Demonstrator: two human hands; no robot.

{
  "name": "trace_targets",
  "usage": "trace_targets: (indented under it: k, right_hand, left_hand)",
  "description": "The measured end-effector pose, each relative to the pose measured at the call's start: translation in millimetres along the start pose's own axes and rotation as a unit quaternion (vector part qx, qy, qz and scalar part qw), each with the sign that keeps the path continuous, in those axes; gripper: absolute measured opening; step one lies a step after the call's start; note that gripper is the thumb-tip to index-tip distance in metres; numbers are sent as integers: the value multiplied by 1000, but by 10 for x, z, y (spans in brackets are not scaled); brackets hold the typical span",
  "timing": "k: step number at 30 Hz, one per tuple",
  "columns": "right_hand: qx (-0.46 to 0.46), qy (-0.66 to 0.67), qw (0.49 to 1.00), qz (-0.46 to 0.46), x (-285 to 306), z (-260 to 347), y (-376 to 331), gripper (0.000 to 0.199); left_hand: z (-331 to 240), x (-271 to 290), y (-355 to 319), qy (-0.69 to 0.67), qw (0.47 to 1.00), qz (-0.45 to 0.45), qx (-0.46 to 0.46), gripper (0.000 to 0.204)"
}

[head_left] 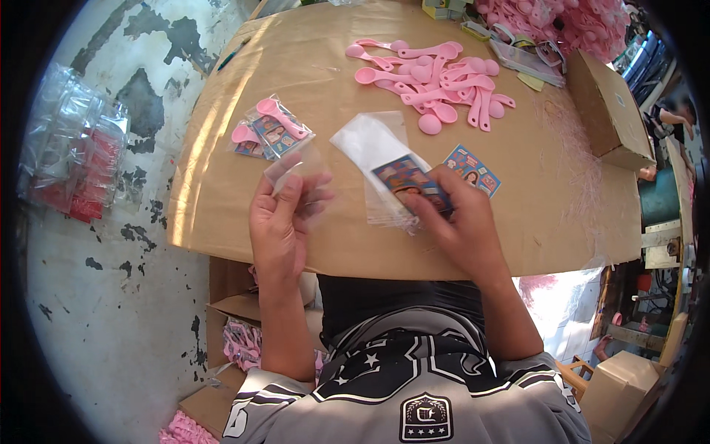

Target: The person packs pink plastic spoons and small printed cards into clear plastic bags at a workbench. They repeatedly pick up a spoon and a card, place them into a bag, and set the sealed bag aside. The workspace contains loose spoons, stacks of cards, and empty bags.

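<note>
My left hand (281,222) pinches a clear plastic bag (312,166) between thumb and fingers, raised over the near part of the table. In my right hand (466,218) is a blue printed card (403,177), gripped with the thumb on top; whether more than one card is there, I cannot tell. Beneath that card lies a stack of clear plastic bags (366,140), partly covered by it. Another blue printed card (473,170) rests just beyond my right hand. Past my left hand lie bagged pink spoons with cards (277,126), partly overlapping.
A loose pile of pink measuring spoons (451,81) spreads over the far middle of the brown-covered table (310,74). At the right edge stands a cardboard box (610,107), near a big pink heap (562,26). A pen (233,55) lies far left. Packed plastic bags (78,148) hang or lie at left.
</note>
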State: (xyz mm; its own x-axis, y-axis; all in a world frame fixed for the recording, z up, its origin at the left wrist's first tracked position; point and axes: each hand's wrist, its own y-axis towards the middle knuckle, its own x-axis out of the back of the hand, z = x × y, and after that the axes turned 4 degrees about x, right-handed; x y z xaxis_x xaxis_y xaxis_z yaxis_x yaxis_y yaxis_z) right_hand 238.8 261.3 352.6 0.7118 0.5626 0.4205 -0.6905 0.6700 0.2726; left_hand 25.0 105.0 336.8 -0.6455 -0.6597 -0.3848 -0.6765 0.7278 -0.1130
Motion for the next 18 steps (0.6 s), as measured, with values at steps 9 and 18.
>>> trace_targets:
  k: [9,18]
  right_hand:
    - [-103,200,974,21,243,-92,-222,22]
    - [-117,254,959,43,276,8,-138,25]
  left_hand:
    - [217,-435,16,-202,977,32,56,44]
    - [287,-820,-26,-177,976,96,81,45]
